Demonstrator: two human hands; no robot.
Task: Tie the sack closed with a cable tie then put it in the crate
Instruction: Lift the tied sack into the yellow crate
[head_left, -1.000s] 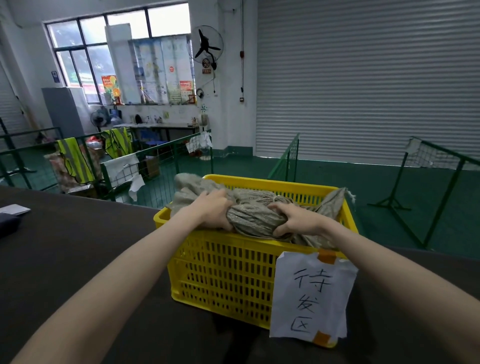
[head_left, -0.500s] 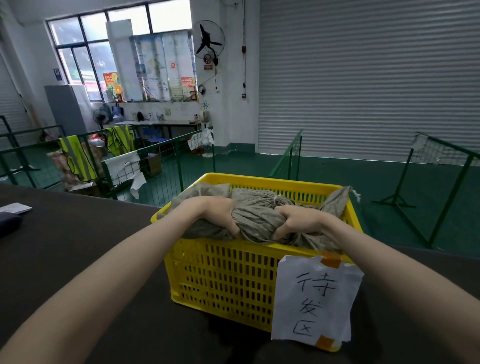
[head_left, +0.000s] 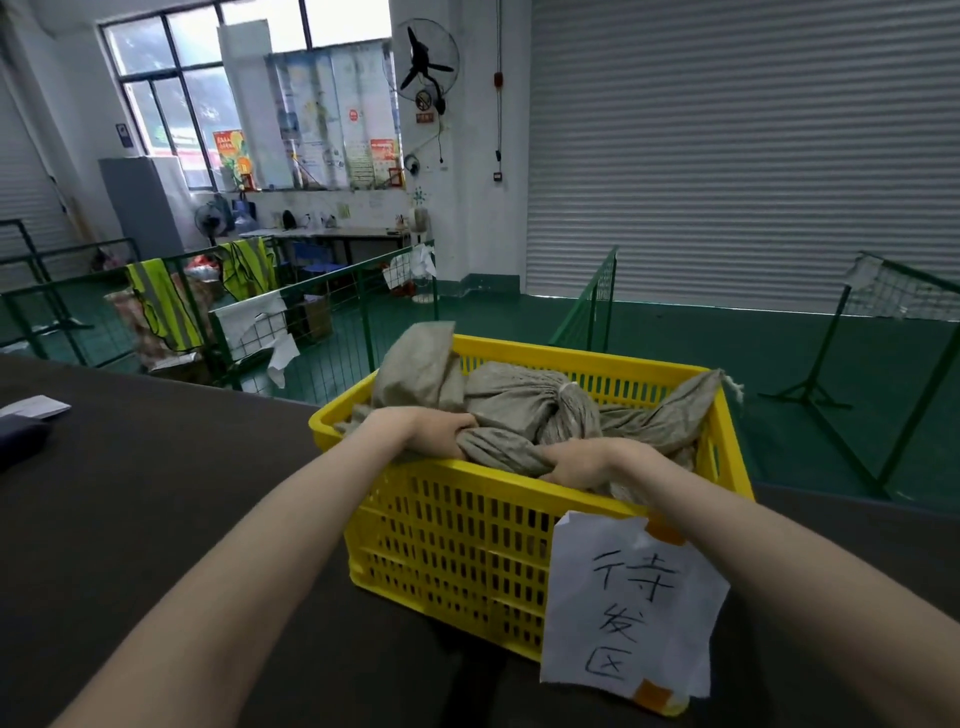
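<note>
1. Both bare forearms are stretched forward over the dark table (head_left: 156, 493), converging on the yellow crate (head_left: 457, 551).
2. A white paper label (head_left: 631, 608) with handwritten characters is taped to the crate's near wall.
3. The right hand (head_left: 576, 462) is curled over the near rim, fingers clenched on the sack (head_left: 498, 452).
4. The left hand (head_left: 436, 431) is closed on the same sack at its left end; the hands are held apart.
5. The sack is inside the crate, on other grey sacks.
6. A tied neck (head_left: 563, 395) is seen behind the hands.
7. Green wire fencing (head_left: 332, 306) stands beyond the table.
</note>
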